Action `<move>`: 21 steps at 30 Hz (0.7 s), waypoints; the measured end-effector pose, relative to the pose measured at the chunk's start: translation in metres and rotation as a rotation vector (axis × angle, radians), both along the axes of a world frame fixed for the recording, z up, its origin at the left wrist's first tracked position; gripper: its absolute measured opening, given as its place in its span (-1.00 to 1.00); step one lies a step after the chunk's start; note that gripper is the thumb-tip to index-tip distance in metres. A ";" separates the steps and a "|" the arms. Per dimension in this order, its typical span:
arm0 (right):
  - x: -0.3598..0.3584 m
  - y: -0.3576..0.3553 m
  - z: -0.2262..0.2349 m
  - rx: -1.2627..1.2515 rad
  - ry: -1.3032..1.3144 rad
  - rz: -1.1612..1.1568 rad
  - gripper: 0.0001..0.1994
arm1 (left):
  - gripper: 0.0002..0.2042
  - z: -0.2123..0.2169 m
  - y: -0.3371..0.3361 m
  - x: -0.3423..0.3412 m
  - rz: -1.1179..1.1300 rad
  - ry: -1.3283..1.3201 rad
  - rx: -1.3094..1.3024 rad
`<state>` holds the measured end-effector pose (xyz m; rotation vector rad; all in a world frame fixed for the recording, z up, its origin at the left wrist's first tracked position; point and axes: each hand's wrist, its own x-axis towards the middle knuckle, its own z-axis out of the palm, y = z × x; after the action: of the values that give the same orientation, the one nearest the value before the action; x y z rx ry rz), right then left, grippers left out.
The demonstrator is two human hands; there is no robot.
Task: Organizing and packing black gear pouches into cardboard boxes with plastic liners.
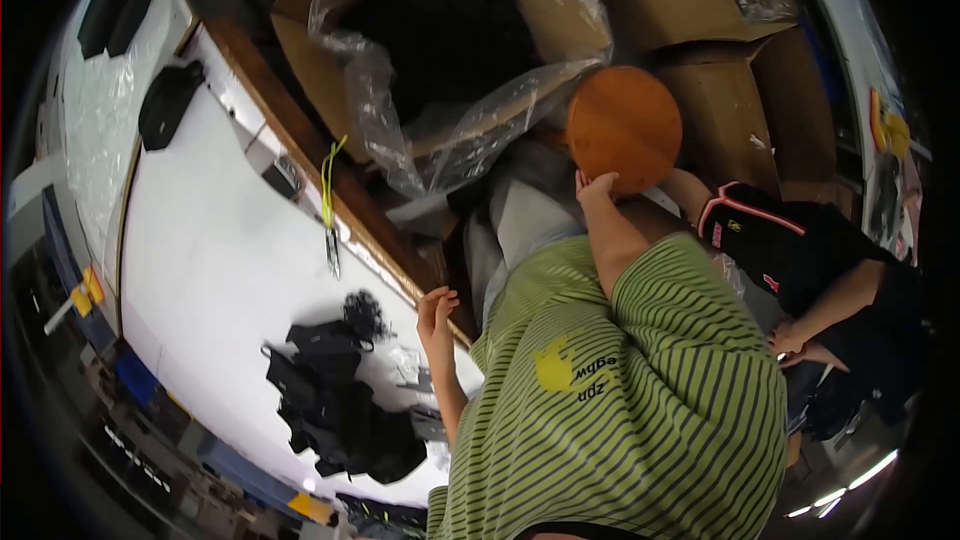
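Observation:
My right hand (pixel 597 183) grips the near rim of a round orange stool (pixel 625 125), whose flat top faces me; its underside is hidden. My left hand (pixel 437 312) hovers by the edge of the white table (pixel 215 230), fingers loosely bent and apart, with nothing in it. On the table near that hand lie a pile of black fabric pieces (pixel 340 410) and a bunched black cord (pixel 366 315). Small scissors-like metal snips (pixel 332 250) on a yellow-green cord (pixel 330 180) hang or lie at the table's edge, farther off.
Ahead stands a cardboard box (pixel 300 25) lined with clear plastic (pixel 385 130), dark items inside. More open cartons (pixel 715 105) stand at the right. A co-worker in a black shirt (pixel 800 240) is close on my right. A black pouch (pixel 170 105) lies on the table's far end.

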<state>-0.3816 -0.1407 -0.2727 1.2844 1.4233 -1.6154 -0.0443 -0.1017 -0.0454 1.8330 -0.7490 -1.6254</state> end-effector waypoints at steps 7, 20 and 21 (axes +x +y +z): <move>0.014 -0.004 -0.007 -0.104 -0.088 0.071 -0.33 | -0.79 0.020 0.047 0.011 0.136 0.045 0.031; -0.029 0.151 0.009 -0.216 -0.259 0.329 -0.43 | -0.83 0.011 0.104 0.040 0.004 0.204 -0.027; -0.033 0.158 0.012 -0.108 -0.310 0.465 -0.51 | -0.82 0.001 0.112 0.040 0.013 0.257 -0.042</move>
<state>-0.4143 0.0170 -0.2607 0.9959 1.3004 -1.1139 -0.0041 0.0100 -0.0445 1.5580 -0.6494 -1.7798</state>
